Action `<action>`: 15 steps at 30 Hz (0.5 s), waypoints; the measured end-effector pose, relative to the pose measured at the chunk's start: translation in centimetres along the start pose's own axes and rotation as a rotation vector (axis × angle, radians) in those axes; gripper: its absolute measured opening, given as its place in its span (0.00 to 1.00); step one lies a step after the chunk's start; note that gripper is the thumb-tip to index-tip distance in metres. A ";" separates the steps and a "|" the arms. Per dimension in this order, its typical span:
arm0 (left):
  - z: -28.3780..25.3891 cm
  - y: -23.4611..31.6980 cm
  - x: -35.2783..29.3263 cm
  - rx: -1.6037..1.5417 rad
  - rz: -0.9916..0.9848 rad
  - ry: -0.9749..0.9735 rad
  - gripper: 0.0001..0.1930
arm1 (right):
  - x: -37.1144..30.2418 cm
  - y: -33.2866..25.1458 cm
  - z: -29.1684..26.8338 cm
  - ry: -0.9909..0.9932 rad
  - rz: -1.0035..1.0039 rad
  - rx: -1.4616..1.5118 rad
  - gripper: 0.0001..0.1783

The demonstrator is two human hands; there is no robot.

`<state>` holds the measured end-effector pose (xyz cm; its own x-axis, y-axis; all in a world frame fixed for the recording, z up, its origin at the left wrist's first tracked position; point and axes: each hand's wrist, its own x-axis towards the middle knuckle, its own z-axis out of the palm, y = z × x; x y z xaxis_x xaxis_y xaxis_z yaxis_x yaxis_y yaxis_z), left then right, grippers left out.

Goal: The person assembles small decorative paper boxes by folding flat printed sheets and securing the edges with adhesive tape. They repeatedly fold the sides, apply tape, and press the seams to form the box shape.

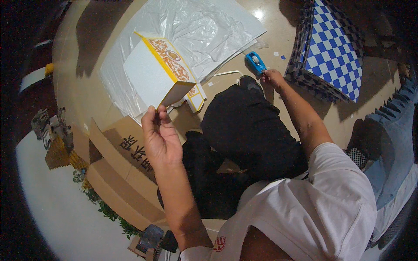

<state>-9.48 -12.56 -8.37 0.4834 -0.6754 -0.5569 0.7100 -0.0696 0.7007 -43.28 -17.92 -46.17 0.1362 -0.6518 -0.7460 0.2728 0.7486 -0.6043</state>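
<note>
My left hand (163,139) pinches the near edge of a folded paper box (150,74) between thumb and fingers. The box is white and dark inside with yellow edges, and an orange pattern covers one outer panel. It stands tilted over a plastic-covered sheet. A white flap with yellow trim (197,101) shows beside it, partly hidden. To the right, my right hand (274,79) is closed on the near end of a blue tape dispenser (255,63), close to my shoe (251,83).
A plastic-wrapped white stack (226,26) lies on the floor ahead. Blue-and-white checkered sheets (333,52) stand in a pile at the right. An open cardboard carton (117,187) is at my left, with green leaves (109,209) beyond it. Blue denim cloth (392,143) hangs at far right.
</note>
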 end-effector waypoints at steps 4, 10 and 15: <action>0.2 -0.1 -0.8 0.021 0.046 -0.007 0.06 | 0.8 1.1 0.3 0.054 -0.042 -0.048 0.17; 0.1 -0.1 -1.8 0.089 0.216 0.024 0.03 | 0.8 0.8 2.5 0.164 0.114 -0.212 0.12; 2.5 0.0 -2.0 0.081 0.291 -0.071 0.04 | 6.4 3.3 -4.4 0.113 0.071 -0.238 0.17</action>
<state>-11.73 -13.04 -6.15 0.6211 -0.7251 -0.2974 0.5025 0.0773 0.8611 -45.74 -19.05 -54.19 0.0366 -0.5888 -0.8074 0.0332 0.8083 -0.5879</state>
